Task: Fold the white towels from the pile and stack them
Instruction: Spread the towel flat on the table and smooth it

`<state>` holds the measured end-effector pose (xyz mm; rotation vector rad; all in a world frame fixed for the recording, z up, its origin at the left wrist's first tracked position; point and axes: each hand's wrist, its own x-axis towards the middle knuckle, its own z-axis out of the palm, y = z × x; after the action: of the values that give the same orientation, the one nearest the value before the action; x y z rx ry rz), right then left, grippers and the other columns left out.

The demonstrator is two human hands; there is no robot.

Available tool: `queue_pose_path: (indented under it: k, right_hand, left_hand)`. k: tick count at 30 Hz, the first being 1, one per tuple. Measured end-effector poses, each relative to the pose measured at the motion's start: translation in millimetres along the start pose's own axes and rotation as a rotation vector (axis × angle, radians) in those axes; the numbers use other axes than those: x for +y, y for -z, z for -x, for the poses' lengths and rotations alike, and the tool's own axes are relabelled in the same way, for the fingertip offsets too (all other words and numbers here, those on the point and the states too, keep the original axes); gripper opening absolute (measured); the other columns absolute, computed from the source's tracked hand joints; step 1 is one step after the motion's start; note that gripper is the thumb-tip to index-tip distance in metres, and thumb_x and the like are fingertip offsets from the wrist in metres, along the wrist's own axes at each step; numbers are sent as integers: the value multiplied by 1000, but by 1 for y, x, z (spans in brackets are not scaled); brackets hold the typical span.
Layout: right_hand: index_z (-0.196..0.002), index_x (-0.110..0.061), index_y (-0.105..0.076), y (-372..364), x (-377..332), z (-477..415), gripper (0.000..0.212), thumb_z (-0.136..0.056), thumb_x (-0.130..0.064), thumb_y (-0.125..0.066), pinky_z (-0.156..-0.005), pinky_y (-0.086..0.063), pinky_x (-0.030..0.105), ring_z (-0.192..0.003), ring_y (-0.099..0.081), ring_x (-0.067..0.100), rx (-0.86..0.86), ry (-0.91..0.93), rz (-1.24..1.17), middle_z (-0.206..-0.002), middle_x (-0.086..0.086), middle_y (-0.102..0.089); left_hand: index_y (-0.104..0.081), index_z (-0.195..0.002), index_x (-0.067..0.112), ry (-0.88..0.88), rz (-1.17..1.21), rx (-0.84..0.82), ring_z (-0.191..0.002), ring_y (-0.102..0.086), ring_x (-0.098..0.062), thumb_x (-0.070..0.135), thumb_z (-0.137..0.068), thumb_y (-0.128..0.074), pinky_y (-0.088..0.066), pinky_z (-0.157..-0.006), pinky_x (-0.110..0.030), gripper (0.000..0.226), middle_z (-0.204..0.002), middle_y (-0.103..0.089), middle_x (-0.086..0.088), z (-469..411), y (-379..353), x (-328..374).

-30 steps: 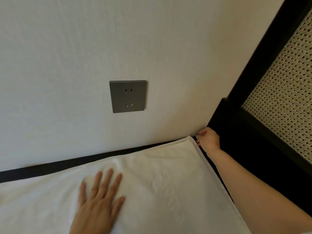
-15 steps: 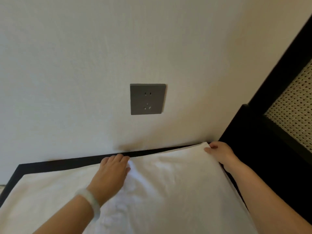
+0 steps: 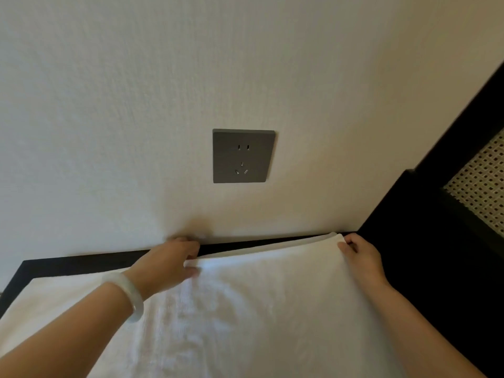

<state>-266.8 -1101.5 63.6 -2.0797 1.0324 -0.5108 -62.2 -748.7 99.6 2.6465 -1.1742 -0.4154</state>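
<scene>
A white towel (image 3: 259,304) lies spread over a dark tabletop (image 3: 81,261) against the wall. My left hand (image 3: 169,264), with a pale bangle on the wrist, pinches the towel's far edge near its middle. My right hand (image 3: 361,257) pinches the towel's far right corner, where two layers of cloth show lifted slightly off the table. The near part of the towel runs out of the frame at the bottom.
A cream wall stands directly behind the table, with a grey power socket (image 3: 242,156) above the towel. To the right is a black-framed piece with a woven cane panel (image 3: 480,184), close to my right hand.
My left hand slid from lying flat on the towel's middle to its far edge and took hold there. My right hand stays at the far right corner, now lifting it slightly.
</scene>
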Motion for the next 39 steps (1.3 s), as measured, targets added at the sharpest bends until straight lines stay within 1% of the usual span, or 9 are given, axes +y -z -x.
queue_pose_path:
  k: [5, 10, 13, 16, 21, 27, 32, 35, 39]
  right_hand:
    - [-80, -12, -63, 1, -1, -4, 13, -93, -11, -63, -60, -39, 22, -69, -57, 16, 13, 8, 13, -75, 2, -66]
    - [-75, -16, -59, -3, -10, -18, 20, -94, -19, -63, -59, -41, 30, -70, -58, 19, 94, 36, 101, -74, 3, -64]
    - [-84, -15, -60, -15, -11, -18, 18, -96, -28, -60, -65, -43, 33, -78, -60, 29, 55, 19, 319, -82, 6, -65]
    - [-81, -13, -62, -16, -12, -17, 16, -92, -23, -66, -70, -42, 32, -78, -57, 26, 39, 34, 258, -88, 5, -60]
    - [-72, -11, -65, 0, -25, -8, 16, -86, -9, -72, -60, -41, 25, -70, -58, 15, -174, -75, -78, -78, 1, -65]
    - [-80, -9, -63, 9, -48, -8, 17, -76, -1, -78, -64, -47, 27, -76, -61, 20, -381, -179, 129, -84, 7, -67]
    - [-78, -4, -73, 19, -50, -13, 8, -78, -9, -80, -69, -51, 30, -72, -67, 23, -543, -327, -43, -80, 11, -73]
    - [-83, 1, -74, 18, -44, -17, 14, -85, -13, -75, -78, -54, 38, -79, -69, 29, -345, -306, -160, -87, 17, -74]
    - [-76, -2, -67, 18, -32, -29, 15, -86, -11, -75, -72, -51, 33, -73, -63, 25, -99, -280, -323, -84, 16, -71]
  left_hand:
    - [-47, -67, 22, 16, 46, -153, -58, -40, -7, 53, -92, -57, -30, -54, -17, 41, -71, -46, 10, -3, 10, -17]
    - [-53, -67, 21, 185, 12, 43, -65, -54, -9, 54, -92, -56, -38, -57, -19, 42, -74, -59, 5, -1, 4, -18]
    - [-52, -74, 20, 155, -43, 160, -72, -52, -14, 54, -93, -53, -39, -65, -27, 39, -85, -57, 4, 6, -13, -16]
    - [-51, -80, 21, 125, 44, 243, -68, -48, -11, 45, -95, -54, -34, -61, -25, 29, -88, -52, 6, 10, -21, -20]
    - [-42, -71, 26, 64, 169, 233, -61, -50, -9, 34, -95, -58, -31, -52, -17, 30, -80, -46, 10, 13, -24, -27]
    - [-47, -70, 22, 56, 204, 182, -64, -52, -14, 29, -93, -63, -35, -54, -20, 29, -82, -50, 6, 9, -19, -34]
    - [-52, -72, 24, 66, 178, 162, -64, -53, -11, 34, -91, -66, -36, -54, -17, 25, -85, -52, 9, 10, -13, -36]
    - [-53, -66, 22, 91, 173, 183, -56, -52, -12, 36, -92, -63, -35, -50, -18, 31, -75, -53, 6, 10, -10, -38]
    - [-50, -65, 18, 135, 148, 242, -51, -51, -12, 35, -94, -60, -31, -44, -17, 35, -65, -53, 4, 9, -9, -32]
